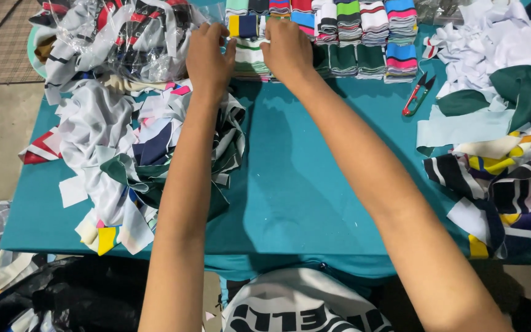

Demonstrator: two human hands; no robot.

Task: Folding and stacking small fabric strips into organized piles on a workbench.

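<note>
Both hands point(250, 52) seemingly pinch a folded green-and-white striped stack point(250, 58).

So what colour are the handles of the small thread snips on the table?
Red, on the small thread snips; head view.

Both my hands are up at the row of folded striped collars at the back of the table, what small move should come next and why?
Probably lift out the one stack pinched between your left hand and right hand: both sets of fingers already rest on the green-and-white striped collar stack, and the teal table before it lies bare.

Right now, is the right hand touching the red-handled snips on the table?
Apart. The head view shows the right hand at the stacked striped fabric bands, while the red-handled snips lie further right with bare teal table between them.
</note>
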